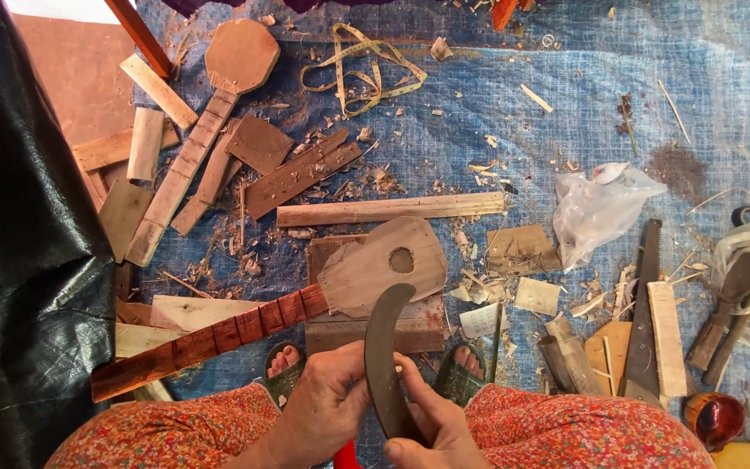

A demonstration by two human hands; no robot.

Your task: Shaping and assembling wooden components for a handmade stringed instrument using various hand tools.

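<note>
A dark curved blade [383, 347], shaped like a sickle, rises between my knees. My left hand [325, 401] closes around its lower part from the left. My right hand [431, 426] grips it from the right, thumb lying along the blade. A small pale sliver shows between the fingers at the blade. Just beyond the blade lies a small wooden guitar-shaped piece: a pale body with a round hole [388, 259] and a reddish notched neck [206, 339] running down to the left. A red handle [345, 455] shows below my hands.
A blue tarp [566, 78] covers the floor, littered with planks, offcuts and shavings. Another paddle-shaped wooden piece [210, 113] lies at upper left. A hand saw [644, 313], a plastic bag [596, 208] and a yellow tape measure [362, 69] lie around. Black sheeting [19, 260] fills the left.
</note>
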